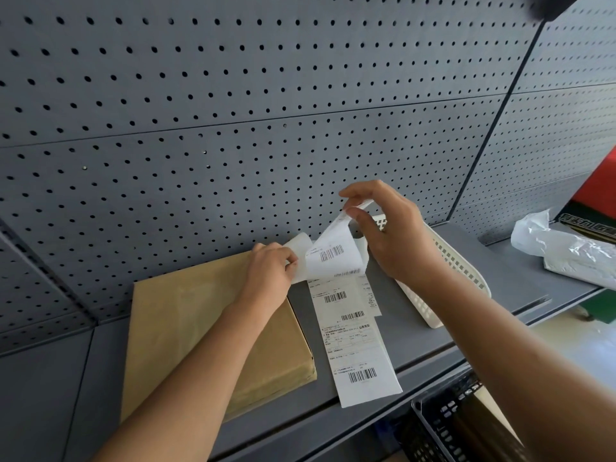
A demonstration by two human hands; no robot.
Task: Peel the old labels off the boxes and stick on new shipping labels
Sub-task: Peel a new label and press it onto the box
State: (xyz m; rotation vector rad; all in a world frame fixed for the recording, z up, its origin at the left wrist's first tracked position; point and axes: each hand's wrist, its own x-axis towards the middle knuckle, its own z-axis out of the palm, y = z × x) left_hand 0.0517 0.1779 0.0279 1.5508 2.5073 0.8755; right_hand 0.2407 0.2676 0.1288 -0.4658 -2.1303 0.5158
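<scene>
The grip of the right hand (396,235), thumb against forefinger, pinches the upper end of a white label (333,255) a little right of the frame's centre; the other fingers are curled and partly hidden behind the paper. The grip of the left hand (270,275) is closed on the curled backing paper (299,251) just to the left, and its fingertips are mostly covered by the hand itself. The label is thin and matt, bent in a curve, with a barcode; its small print is too fine to read. Below it the strip of labels (360,345) lies flat on the grey counter (416,335) and reaches over the front edge. Touching the strip's left side is the box (186,328), flat brown cardboard, partly covered by the left forearm. Behind the right wrist is a white plastic basket (460,265) with a lattice wall, half hidden. A crumpled clear plastic bag (560,248) and a red carton (600,188) are cut off at the right edge. A black lattice basket (446,425) is cut off at the bottom. Behind everything stands a grey pegboard (233,111)
</scene>
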